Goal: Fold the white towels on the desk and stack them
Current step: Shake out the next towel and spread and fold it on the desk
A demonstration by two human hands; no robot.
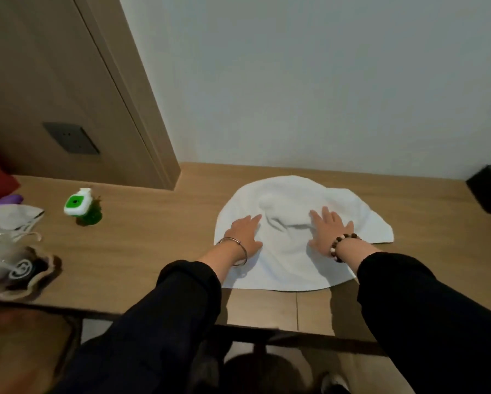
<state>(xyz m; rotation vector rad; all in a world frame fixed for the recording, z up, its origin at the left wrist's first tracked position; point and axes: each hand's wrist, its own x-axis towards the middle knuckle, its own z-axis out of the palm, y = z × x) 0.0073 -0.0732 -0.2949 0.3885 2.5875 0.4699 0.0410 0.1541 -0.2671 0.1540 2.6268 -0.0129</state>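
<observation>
Both the left hand (243, 234) and right hand (327, 228) lie flat, fingers spread, on the rumpled white cloth towel (292, 263) covering the wooden counter (142, 237).

Black long sleeves (164, 322); silver bangle (236, 248) on left wrist, beaded bracelet (341, 247) on right.

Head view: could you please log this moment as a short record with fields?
towel: white towel, spread on the desk, creased in the middle
left hand: left hand flat on the towel's left part, fingers spread
right hand: right hand flat on the towel's right part
fold: none visible yet
stack: none in view
nearby: green bottle left of the towel, apart from it
</observation>
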